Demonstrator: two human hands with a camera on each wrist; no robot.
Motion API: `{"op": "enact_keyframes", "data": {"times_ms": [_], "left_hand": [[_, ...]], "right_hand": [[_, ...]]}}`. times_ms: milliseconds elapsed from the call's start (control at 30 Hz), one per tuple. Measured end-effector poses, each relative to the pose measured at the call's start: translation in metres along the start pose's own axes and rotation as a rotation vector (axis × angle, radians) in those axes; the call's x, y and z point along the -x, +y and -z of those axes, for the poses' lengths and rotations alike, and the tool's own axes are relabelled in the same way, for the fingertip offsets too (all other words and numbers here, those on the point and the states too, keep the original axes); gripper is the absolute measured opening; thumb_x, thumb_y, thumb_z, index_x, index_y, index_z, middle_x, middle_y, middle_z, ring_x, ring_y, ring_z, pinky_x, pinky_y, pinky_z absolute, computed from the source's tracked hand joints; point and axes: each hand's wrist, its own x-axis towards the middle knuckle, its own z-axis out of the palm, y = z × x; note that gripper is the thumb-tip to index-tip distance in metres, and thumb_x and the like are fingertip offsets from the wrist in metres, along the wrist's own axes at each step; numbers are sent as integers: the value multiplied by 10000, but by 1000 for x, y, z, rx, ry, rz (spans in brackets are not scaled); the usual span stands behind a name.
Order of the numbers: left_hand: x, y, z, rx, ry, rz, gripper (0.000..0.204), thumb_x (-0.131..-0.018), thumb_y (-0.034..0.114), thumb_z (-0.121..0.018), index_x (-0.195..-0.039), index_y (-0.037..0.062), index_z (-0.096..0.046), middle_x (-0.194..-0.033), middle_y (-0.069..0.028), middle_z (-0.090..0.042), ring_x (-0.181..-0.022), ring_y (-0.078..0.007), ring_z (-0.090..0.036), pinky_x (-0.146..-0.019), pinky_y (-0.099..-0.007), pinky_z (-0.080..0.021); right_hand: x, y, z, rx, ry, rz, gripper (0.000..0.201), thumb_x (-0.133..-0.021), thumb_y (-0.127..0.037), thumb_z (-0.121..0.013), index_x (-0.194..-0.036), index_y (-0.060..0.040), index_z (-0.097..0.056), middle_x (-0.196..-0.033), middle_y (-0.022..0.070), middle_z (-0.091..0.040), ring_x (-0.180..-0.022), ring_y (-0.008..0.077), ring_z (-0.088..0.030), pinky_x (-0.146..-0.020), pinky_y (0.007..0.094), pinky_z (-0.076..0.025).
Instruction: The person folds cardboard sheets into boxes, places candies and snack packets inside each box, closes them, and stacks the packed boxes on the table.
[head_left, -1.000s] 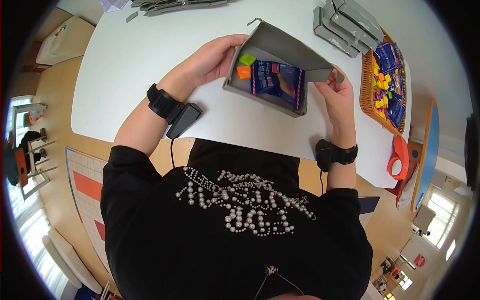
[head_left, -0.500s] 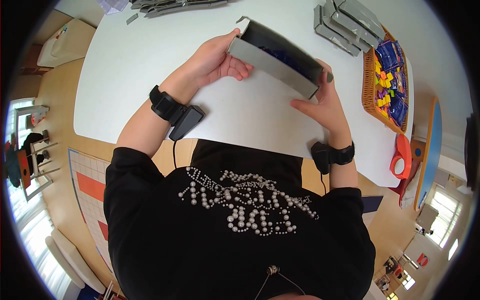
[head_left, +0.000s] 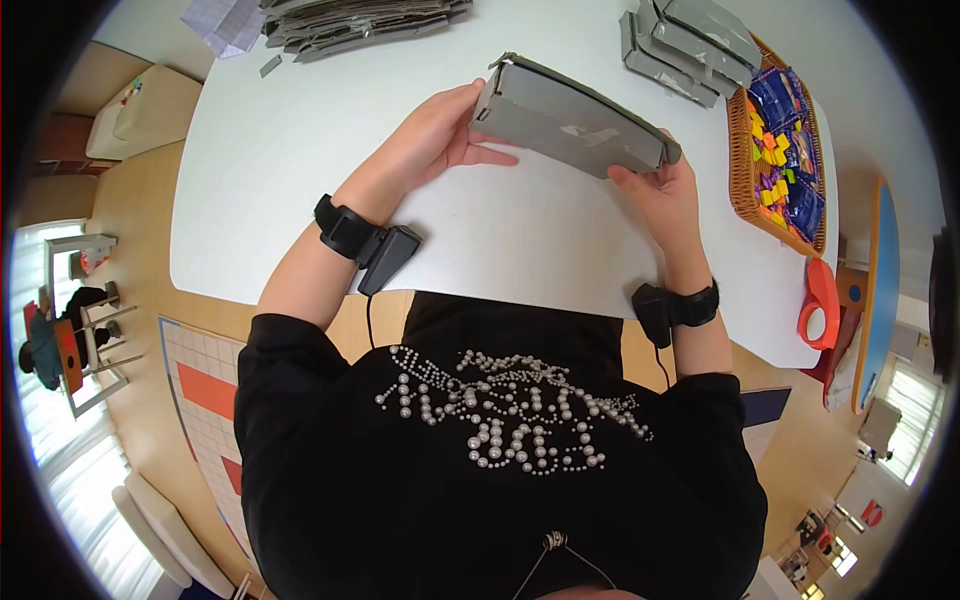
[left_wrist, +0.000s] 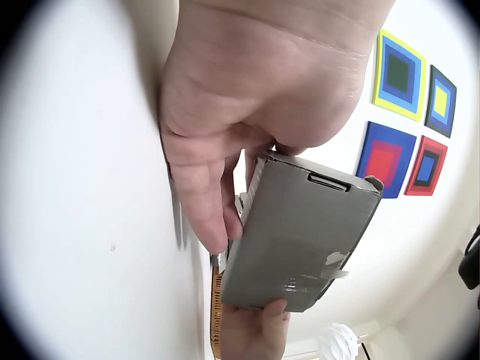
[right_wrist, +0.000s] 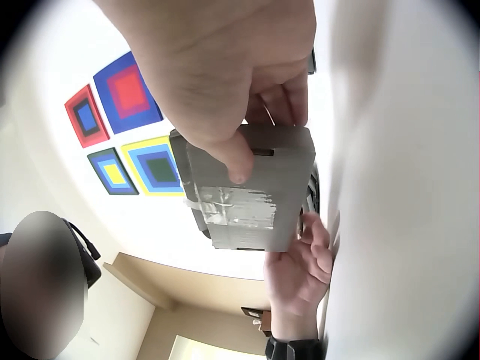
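A grey cardboard box (head_left: 570,120) is held tilted over the white table, with a worn outer face turned toward me and its inside hidden. My left hand (head_left: 438,138) holds the box's left end, thumb high and fingers low. In the left wrist view, that hand (left_wrist: 247,97) has the corner of the box (left_wrist: 300,232) between thumb and fingers. At the other end my right hand (head_left: 662,200) grips the box, thumb on the near face. The right wrist view shows that thumb (right_wrist: 238,157) pressing near a slot, beside a patch of torn clear tape (right_wrist: 244,208).
Flattened grey cardboard (head_left: 360,22) is stacked at the table's far left, near a small grey scrap (head_left: 271,66). Several grey boxes (head_left: 690,50) sit at far right. Beside them a wicker basket (head_left: 742,170) holds blue packets and colourful pieces. A red tape dispenser (head_left: 820,300) lies at the right edge.
The box has tilted until its outer face points toward me. The blue packet and the green and orange pieces inside have gone from sight. Both hands have stayed at its ends.
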Motion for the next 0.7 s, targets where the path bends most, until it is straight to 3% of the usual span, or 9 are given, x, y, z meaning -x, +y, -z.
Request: {"op": "enact_keyframes", "data": {"times_ms": [67,167,267,367,567,700], "left_hand": [[-1,-5,4,-19,81,-163,390,-964,267,-341,-1181,-33,-464,-1060,-122,-580,-951,-167,-584,-799,-312,-495],[-3,-6,14,-5,27,-298,330,-949,234,-399,-1141,-15,-499,-1020,-58,-593,-931,-118,-561,-816,-274,-459],[-1,-3,17,89,-58,-326,277,-937,217,-437,-1096,10,-528,-962,-27,-595,-855,-97,-554,-779,-245,-445],[-1,-4,16,81,-37,-313,228,-925,203,-468,-1063,36,-542,-911,-3,-587,-827,-85,-544,-760,-238,-445],[-2,-5,19,90,-119,-271,211,-922,184,-478,-1075,53,-541,-917,2,-585,-836,-85,-541,-765,-248,-447],[1,-2,8,72,-66,-280,220,-927,167,-464,-1095,43,-533,-945,-4,-588,-853,-87,-541,-770,-254,-449]], "right_hand": [[0,1,0,6,2,-22,369,-735,-7,-680,-1070,-14,-523,-992,31,-571,-954,122,-521,-875,263,-400],[1,-1,0,63,-30,-102,384,-752,-34,-673,-1102,-8,-517,-1013,36,-579,-945,121,-534,-855,257,-416],[1,1,-2,93,-58,-160,389,-764,-61,-666,-1118,-4,-515,-1009,36,-586,-911,114,-544,-820,250,-431],[1,3,0,114,-65,-186,388,-768,-83,-668,-1117,-3,-518,-988,32,-592,-870,101,-548,-778,241,-437],[2,9,2,119,-76,-185,393,-768,-108,-676,-1112,0,-521,-972,29,-596,-837,87,-548,-735,229,-436],[2,4,1,134,-76,-204,436,-781,-108,-666,-1159,-4,-477,-994,48,-600,-847,97,-553,-743,236,-439]]}}
